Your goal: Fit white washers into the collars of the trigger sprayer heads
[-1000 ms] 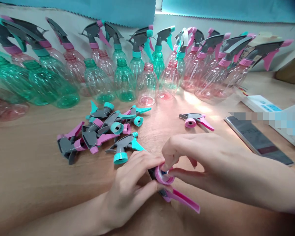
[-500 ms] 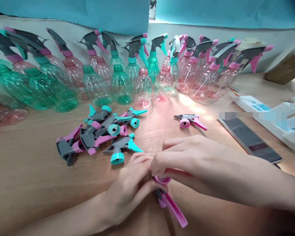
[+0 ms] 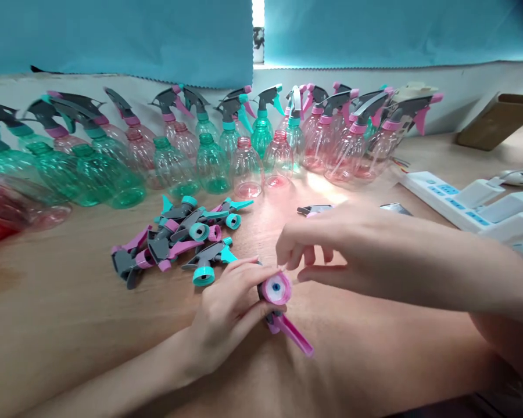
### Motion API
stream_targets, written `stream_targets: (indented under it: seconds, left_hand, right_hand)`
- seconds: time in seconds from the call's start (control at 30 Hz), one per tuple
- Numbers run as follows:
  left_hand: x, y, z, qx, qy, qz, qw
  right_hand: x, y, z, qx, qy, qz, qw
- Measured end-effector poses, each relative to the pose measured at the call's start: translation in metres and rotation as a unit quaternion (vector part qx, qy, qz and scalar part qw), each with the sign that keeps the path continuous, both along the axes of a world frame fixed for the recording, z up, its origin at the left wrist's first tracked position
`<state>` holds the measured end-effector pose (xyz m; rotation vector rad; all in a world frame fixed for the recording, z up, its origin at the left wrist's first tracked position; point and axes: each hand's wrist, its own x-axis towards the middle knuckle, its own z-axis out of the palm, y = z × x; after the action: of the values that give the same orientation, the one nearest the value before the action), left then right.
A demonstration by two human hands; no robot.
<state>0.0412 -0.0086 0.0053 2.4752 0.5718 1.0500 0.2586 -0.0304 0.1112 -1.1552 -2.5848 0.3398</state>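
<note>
My left hand (image 3: 230, 307) pinches a grey and pink trigger spray head (image 3: 293, 334) low over the table. Its pink collar (image 3: 289, 290) faces up toward me, with a white disc and a small blue centre showing inside. My right hand (image 3: 326, 244) hovers just right of the collar, fingers bent and thumb apart, with nothing visible between them. Left of my hands lies a pile of loose spray heads (image 3: 159, 247) in grey with pink or turquoise parts. Another spray head (image 3: 314, 209) lies partly hidden behind my right hand.
Green and pink clear bottles (image 3: 213, 168) stand along the wall, several with spray heads fitted and several with bare necks. To the right are a white power strip (image 3: 444, 197) with plugs, a phone (image 3: 396, 208) mostly covered by my hand, and a brown box (image 3: 488, 125).
My right hand has come off the collar and moved up and away, uncovering the white disc inside. The view has tilted upward; my left hand keeps its hold.
</note>
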Motion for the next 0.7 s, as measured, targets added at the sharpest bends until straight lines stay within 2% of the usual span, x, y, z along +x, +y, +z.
stream_targets:
  seconds: [0.13, 0.3, 0.37, 0.43, 0.57, 0.7]
  left_hand:
    - [0.013, 0.003, 0.008, -0.031, 0.017, 0.046, 0.998]
    - [0.053, 0.022, 0.024, -0.154, 0.052, 0.105, 0.981]
    - [0.073, 0.031, 0.029, -0.185, 0.033, 0.105, 0.977]
    - [0.092, 0.037, 0.03, -0.172, 0.012, 0.09, 0.981]
    - [0.116, 0.033, 0.017, -0.14, 0.016, 0.062, 0.988]
    - [0.12, 0.022, -0.006, -0.122, 0.06, 0.022, 0.991]
  right_hand:
    - [0.014, 0.002, 0.017, 0.056, 0.032, -0.025, 0.998]
    - [0.031, 0.001, 0.032, 0.104, 0.073, -0.111, 0.986]
    - [0.036, 0.002, 0.034, 0.121, 0.103, -0.134, 0.978]
    - [0.04, 0.003, 0.035, 0.133, 0.121, -0.148, 0.973]
    - [0.047, 0.005, 0.036, 0.161, 0.112, -0.163, 0.967]
    - [0.052, 0.009, 0.034, 0.162, 0.07, -0.168, 0.97]
